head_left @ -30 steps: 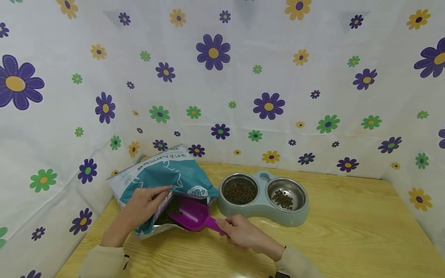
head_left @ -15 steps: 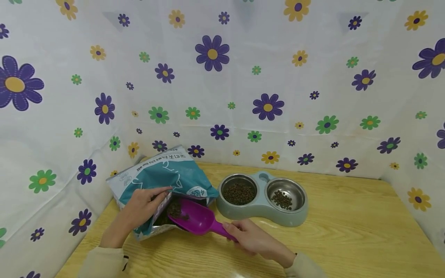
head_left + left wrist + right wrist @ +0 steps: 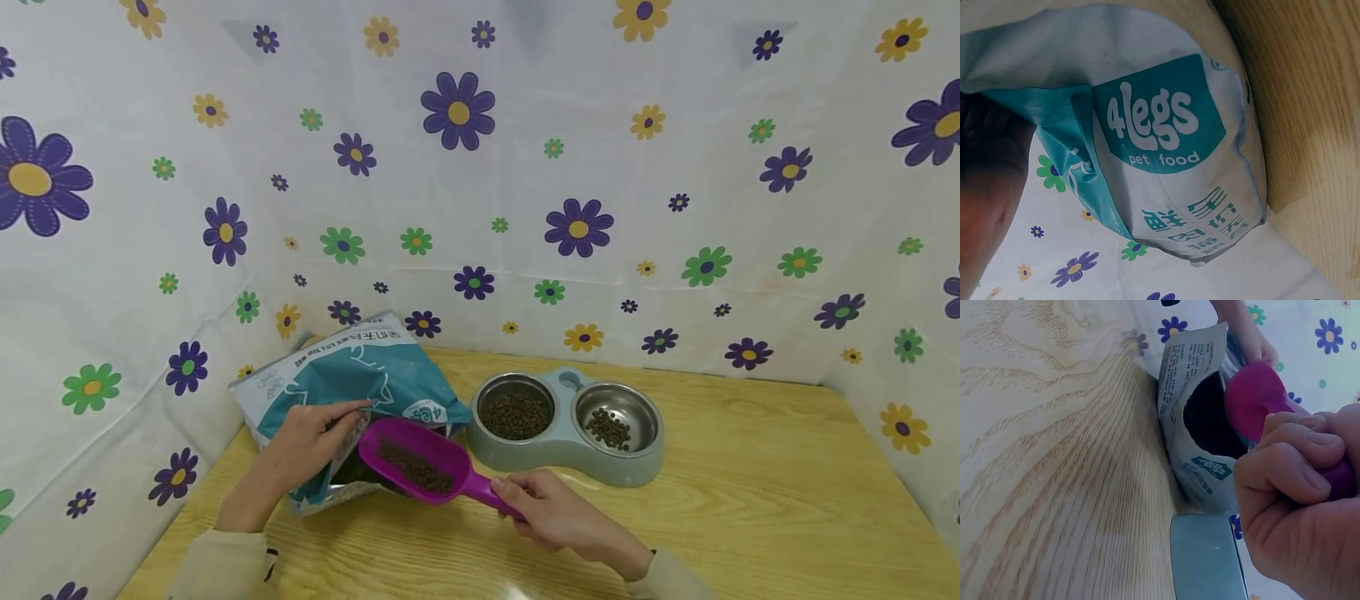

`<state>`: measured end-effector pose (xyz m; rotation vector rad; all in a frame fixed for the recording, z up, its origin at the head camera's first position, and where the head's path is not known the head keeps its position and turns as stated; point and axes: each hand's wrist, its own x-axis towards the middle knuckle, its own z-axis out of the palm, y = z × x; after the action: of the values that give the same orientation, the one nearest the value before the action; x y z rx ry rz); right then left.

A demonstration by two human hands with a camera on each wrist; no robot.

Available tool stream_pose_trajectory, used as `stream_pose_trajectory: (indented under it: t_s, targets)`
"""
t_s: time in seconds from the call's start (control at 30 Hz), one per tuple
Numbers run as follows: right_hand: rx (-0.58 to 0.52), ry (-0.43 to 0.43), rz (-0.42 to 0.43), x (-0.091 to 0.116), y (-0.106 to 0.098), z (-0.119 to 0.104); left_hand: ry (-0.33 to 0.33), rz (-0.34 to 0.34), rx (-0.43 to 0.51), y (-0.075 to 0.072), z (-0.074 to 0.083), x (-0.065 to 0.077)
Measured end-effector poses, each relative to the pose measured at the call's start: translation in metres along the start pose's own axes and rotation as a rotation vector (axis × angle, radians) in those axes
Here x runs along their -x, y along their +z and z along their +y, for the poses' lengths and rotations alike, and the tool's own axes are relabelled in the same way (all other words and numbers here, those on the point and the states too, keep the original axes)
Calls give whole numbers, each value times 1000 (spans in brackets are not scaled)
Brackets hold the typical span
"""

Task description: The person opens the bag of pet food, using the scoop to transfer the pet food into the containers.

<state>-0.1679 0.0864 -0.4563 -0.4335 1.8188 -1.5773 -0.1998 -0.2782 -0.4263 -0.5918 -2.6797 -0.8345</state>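
Backdrop: white cloth (image 3: pixel 510 183) printed with purple, yellow and green flowers, behind and beside a yellow wood-grain table (image 3: pixel 765 483).
Bag: one, teal-and-white glossy pet-food bag (image 3: pixel 352 375), slumped at the table's left, its mouth gaping toward the person; probably soft, slippery and heavy low down, best taken by the rim of the mouth.
Scoop: one, magenta plastic scoop (image 3: pixel 448 450) with rounded blade and slim handle, at the bag's mouth; likely light and stiff, best held by the handle, blade level.
Load: small brown kibble (image 3: pixel 412 467), strewn along the blade; loose, apt to roll off if tipped.
Right hand (image 3: pixel 558 512): fingers curled firmly round the scoop's handle.
Left hand (image 3: pixel 311 442): index finger straight over the bag's upper edge; whether the thumb pinches the film cannot be told.
Feeder: one, pale-blue twin-bowl feeder (image 3: pixel 555 457), right of the bag; left steel bowl (image 3: pixel 525 386) well covered with kibble, right steel bowl (image 3: pixel 639 417) sparsely.
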Motion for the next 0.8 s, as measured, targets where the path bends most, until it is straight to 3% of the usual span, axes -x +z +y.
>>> stream_pose_trajectory:
  t_s: [0.27, 0.43, 0.8]
  targets:
    - [-27, -81, -33, 5, -5, -1, 16, 9, -2, 0, 0, 0]
    - [-19, -88, -21, 9, -8, -3, 26, 15, 7, 0, 1, 1]
    - [185, -100, 101, 38, -41, -11, 22, 12, 2, 1, -2, 0]
